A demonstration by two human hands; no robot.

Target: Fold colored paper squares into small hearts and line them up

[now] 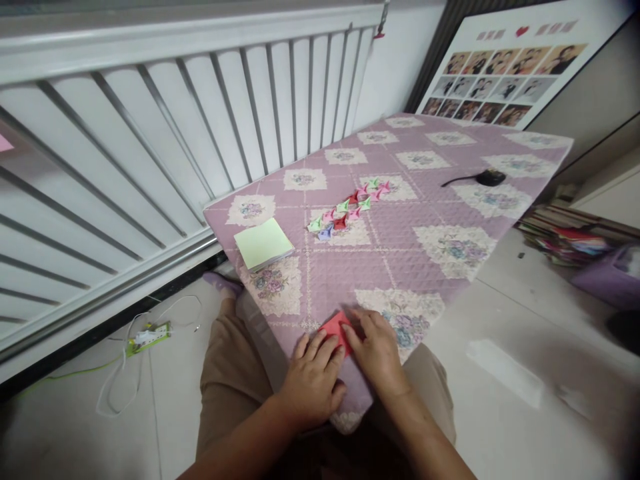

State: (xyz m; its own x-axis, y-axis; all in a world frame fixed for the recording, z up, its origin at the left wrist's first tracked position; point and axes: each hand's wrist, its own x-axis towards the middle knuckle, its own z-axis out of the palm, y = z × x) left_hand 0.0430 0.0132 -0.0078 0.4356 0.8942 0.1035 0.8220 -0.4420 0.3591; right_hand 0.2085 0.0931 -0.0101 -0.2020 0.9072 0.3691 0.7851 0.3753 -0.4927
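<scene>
A small piece of red paper point(336, 328), folded at least in part, lies on the near corner of the table. My left hand point(315, 373) rests over its left side, fingers stretched flat on the paper. At the right edge, my right hand point(376, 343) has its thumb on the paper and its fingers bent around the far right corner; the fingertips are partly hidden. Farther up the cloth, small folded paper pieces point(341, 223) in red, pink, green and blue stand in two rows. A stack of light green paper squares point(264, 244) lies at the left edge.
A quilted purple floral cloth point(345, 267) covers the table. A white radiator point(200, 113) runs along the left. Toward the far right lies a black object with a cable point(490, 177). A power strip point(149, 338) sits on the floor, and a photo board point(500, 67) leans behind.
</scene>
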